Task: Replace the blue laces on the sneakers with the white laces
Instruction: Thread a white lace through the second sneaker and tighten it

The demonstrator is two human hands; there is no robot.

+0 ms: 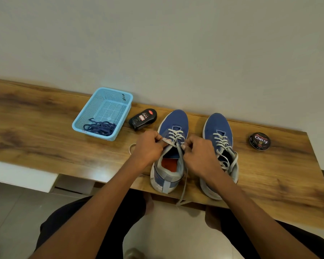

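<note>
Late stage of the relacing, by the look of it: both blue sneakers stand side by side on the wooden bench (45, 128), toes to the wall, and both already carry white lace. The right sneaker (218, 131) shows white crossings up its eyelets with loose ends lying over its collar, not tied. Work is on the left sneaker (173, 120). The left hand (149, 148), fingers curled, pinches what looks like the upper edge of the eyelet flap or a lace tip; which one cannot be told. The right hand (199, 152) is curled too, pinching the white lace (176, 136) near the top eyelets; one free end trails from there down across the shoe opening and hangs off the front edge of the bench. A further loop of white lace shows on the bench just left of the left hand. Judged step: threading or snugging the last upper eyelets of the left shoe. Next move likely calls for feeding the tip through the remaining hole, then evening the two ends; the dangling end seems the longer, so some slack may need working back. The lace is flat, off-white, limp. The blue laces (99, 128) lie bundled in the near corner of a light blue mesh basket (127, 96), well left of the shoes. A black Cherry polish applicator bottle (142, 119) lies between basket and left sneaker; a round Cherry polish tin (259, 141) sits right of the right sneaker.
</note>
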